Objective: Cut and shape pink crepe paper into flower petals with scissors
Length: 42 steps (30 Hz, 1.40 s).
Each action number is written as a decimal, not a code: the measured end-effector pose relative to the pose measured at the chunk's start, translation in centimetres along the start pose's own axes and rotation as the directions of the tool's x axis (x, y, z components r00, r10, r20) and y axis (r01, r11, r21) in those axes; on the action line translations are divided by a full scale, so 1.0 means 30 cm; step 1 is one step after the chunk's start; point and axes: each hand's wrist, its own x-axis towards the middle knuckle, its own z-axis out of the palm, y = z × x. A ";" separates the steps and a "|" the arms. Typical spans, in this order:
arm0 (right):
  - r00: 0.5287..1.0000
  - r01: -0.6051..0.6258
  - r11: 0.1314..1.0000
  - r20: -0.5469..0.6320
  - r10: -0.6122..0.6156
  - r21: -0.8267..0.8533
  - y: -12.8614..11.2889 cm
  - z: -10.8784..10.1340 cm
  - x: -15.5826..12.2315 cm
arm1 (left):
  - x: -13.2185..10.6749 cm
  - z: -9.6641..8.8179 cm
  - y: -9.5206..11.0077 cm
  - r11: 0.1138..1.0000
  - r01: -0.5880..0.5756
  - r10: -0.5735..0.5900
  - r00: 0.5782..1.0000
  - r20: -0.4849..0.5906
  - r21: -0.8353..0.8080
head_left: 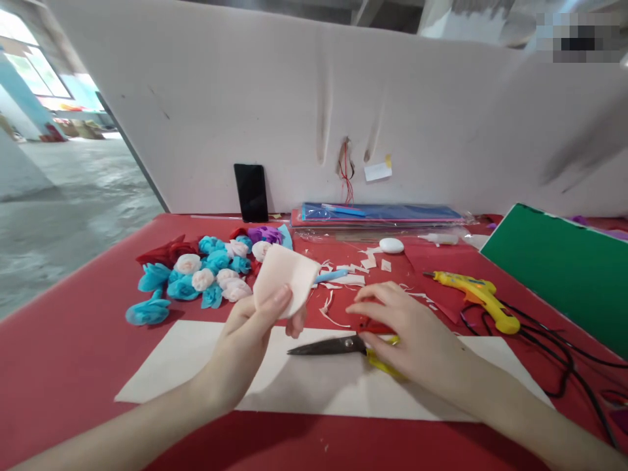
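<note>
My left hand [250, 333] pinches a cream-coloured piece of paper [287, 278], cut with one rounded end, between thumb and fingers. It is held up above a long cream sheet [171, 356] lying on the table. My right hand [407, 327] is at the handles of a pair of scissors [333, 345], thumb and fingers curved around the red and yellow grips. The dark blades are closed and point left, over the cream sheet. The palm hides part of the handles.
Blue, white, red and purple paper flowers [216, 261] lie at left. Cream scraps [350, 280] and a white oval object [391, 245] sit behind. A yellow glue gun [475, 297] with black cable and a green board [564, 268] are at right. A phone [251, 193] leans against the panel.
</note>
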 end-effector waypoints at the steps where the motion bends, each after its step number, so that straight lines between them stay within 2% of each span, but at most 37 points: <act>1: 0.997 -0.013 0.988 -0.076 0.025 0.156 -0.025 0.005 0.003 | -0.011 0.004 -0.005 1.000 0.008 -0.009 1.000 0.015 0.019; 3: 0.985 -0.052 0.888 -0.122 0.120 0.457 -0.072 0.020 0.000 | -0.036 0.014 -0.015 0.995 0.014 -0.021 0.997 0.071 0.098; 5: 0.973 -0.120 0.748 -0.071 0.219 0.653 -0.109 0.039 -0.012 | -0.059 0.023 -0.022 0.973 -0.046 0.014 0.990 0.140 0.225; 7: 0.960 -0.149 0.636 -0.043 0.276 0.757 -0.132 0.060 -0.027 | -0.074 0.029 -0.028 0.920 -0.175 0.104 0.972 0.213 0.352; 9: 0.961 -0.118 0.597 -0.060 0.270 0.794 -0.143 0.077 -0.038 | -0.079 0.032 -0.034 0.852 -0.321 0.210 0.933 0.293 0.413; 11: 0.963 -0.030 0.627 -0.146 0.228 0.778 -0.147 0.086 -0.041 | -0.074 0.033 -0.037 0.802 -0.437 0.285 0.879 0.383 0.406; 14: 0.942 0.079 0.747 -0.294 0.161 0.660 -0.143 0.079 -0.036 | -0.058 0.032 -0.033 0.772 -0.509 0.319 0.828 0.461 0.381; 17: 0.902 0.181 0.896 -0.431 0.012 0.404 -0.133 0.051 -0.031 | -0.039 0.025 -0.021 0.753 -0.514 0.324 0.833 0.449 0.411; 20: 0.835 0.311 0.942 -0.509 -0.208 0.125 -0.120 0.021 -0.031 | -0.025 0.014 -0.004 0.752 -0.529 0.385 0.837 0.388 0.393; 23: 0.813 0.365 0.931 -0.482 -0.327 -0.017 -0.112 0.007 -0.035 | -0.017 0.005 0.017 0.725 -0.586 0.458 0.803 0.381 0.363; 25: 0.820 0.375 0.927 -0.459 -0.341 -0.018 -0.109 0.008 -0.039 | -0.015 0.004 0.030 0.709 -0.606 0.475 0.788 0.391 0.361; 27: 0.861 0.356 0.934 -0.400 -0.316 0.029 -0.106 0.017 -0.044 | -0.016 0.007 0.039 0.722 -0.597 0.465 0.793 0.393 0.350; 30: 0.937 0.296 0.950 -0.222 -0.270 0.098 -0.100 0.036 -0.052 | -0.022 0.014 0.039 0.777 -0.552 0.419 0.812 0.406 0.303; 32: 0.958 0.274 0.953 -0.127 -0.258 0.130 -0.097 0.048 -0.057 | -0.027 0.016 0.032 0.809 -0.521 0.387 0.821 0.420 0.273; 35: 0.972 0.229 0.960 -0.088 -0.217 0.161 -0.101 0.060 -0.064 | -0.035 0.014 0.023 0.804 -0.522 0.380 0.819 0.430 0.284; 37: 0.985 0.167 0.969 -0.075 -0.156 0.183 -0.111 0.066 -0.069 | -0.039 0.010 0.027 0.727 -0.586 0.449 0.800 0.397 0.358; 38: 0.991 0.131 0.972 -0.060 -0.122 0.196 -0.117 0.069 -0.071 | -0.041 0.009 0.033 0.651 -0.637 0.507 0.770 0.388 0.414; 40: 0.998 0.058 0.968 -0.016 -0.056 0.243 -0.131 0.078 -0.077 | -0.044 0.010 0.052 0.457 -0.718 0.613 0.682 0.399 0.524; 41: 1.000 0.021 0.961 0.003 -0.022 0.275 -0.138 0.085 -0.081 | -0.044 0.012 0.063 0.393 -0.729 0.632 0.656 0.411 0.560; 42: 1.000 -0.012 0.951 0.018 0.007 0.310 -0.144 0.093 -0.085 | -0.044 0.016 0.073 0.396 -0.712 0.621 0.673 0.402 0.580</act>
